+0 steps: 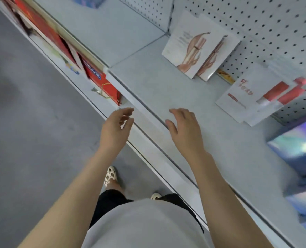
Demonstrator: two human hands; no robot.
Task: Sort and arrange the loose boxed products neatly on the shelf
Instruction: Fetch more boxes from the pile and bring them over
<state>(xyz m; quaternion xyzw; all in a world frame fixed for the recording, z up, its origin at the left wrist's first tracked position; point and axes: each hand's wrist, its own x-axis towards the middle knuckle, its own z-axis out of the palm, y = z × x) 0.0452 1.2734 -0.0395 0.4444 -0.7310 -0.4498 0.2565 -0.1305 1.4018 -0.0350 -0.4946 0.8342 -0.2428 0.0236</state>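
Two white boxes printed with beige bottles point(193, 49) lean against the pegboard at the back of the grey shelf point(163, 90). To their right stand white boxes with red tubes point(252, 97), also leaning back. Shiny iridescent boxes point(298, 145) sit at the far right. My left hand point(115, 127) hovers in front of the shelf's front edge, fingers loosely curled, holding nothing. Over the front part of the shelf, my right hand point(186, 129) is empty with relaxed fingers.
A lower shelf point(95, 97) holds red boxes point(102, 81) at the left. A white pegboard point(256, 24) backs the shelf. A small orange-patterned item point(225, 76) lies behind the boxes. Grey floor point(32, 140) and my feet are below.
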